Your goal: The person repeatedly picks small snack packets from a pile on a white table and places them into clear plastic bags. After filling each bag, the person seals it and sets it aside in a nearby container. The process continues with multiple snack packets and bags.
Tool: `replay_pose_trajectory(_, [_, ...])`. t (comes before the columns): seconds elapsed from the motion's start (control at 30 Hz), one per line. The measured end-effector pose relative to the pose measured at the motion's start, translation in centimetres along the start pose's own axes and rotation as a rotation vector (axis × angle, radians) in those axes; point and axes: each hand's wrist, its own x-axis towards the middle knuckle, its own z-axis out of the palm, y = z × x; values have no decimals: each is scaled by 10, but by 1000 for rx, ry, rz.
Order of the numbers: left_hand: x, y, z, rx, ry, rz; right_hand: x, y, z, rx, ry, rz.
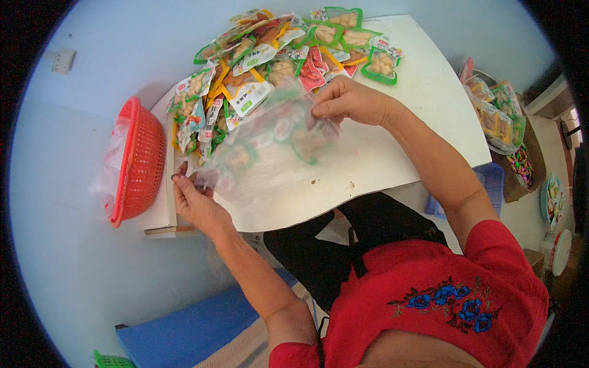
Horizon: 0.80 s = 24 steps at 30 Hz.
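Note:
A clear plastic bag (271,142) is stretched between my two hands above a white table (294,202). Several small packets show through its film, blurred. Gripping the bag's lower left corner is my left hand (200,202), near the table's left edge. My right hand (352,101) pinches the opposite end of the bag between thumb and fingers. Just beyond the bag lies a heap of vacuum-sealed snack packets (248,89) with green, yellow and red borders. One green-edged packet (382,64) rests at the heap's right side.
A red plastic basket (142,161) holding clear plastic bags (112,170) leans at the table's left end. On the right stand a filled clear bag of packets (494,119), a cardboard box (536,152) and a blue crate (490,181). A white bucket (559,253) stands further back.

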Motion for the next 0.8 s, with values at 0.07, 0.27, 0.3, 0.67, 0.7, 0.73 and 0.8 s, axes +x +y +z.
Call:
replay_pose_trajectory(0.07, [-10, -9, -1, -126, -104, -193, 1, 4, -1, 145, 87, -34])
replay_pose_trajectory(0.27, [-55, -34, -5, -113, -174, -430, 4, 2, 3, 102, 95, -65])
replay_pose_trajectory(0.3, [-58, -34, -7, -123, -163, -407, 4, 3, 1, 94, 137, -53])
replay_pose_trajectory(0.67, [-63, -32, -53, 173, 251, -117, 5, 13, 36, -61, 43, -29])
replay_pose_trajectory(0.7, [-63, -32, -58, 210, 270, -103, 5, 14, 42, -53, 23, -9])
replay_pose_trajectory(0.73, [-63, -33, -63, 247, 288, -89, 3, 11, 48, -38, -20, 9])
replay_pose_trajectory(0.8, [-54, -41, -74, 409, 293, 91, 3, 16, 59, -25, -44, 13])
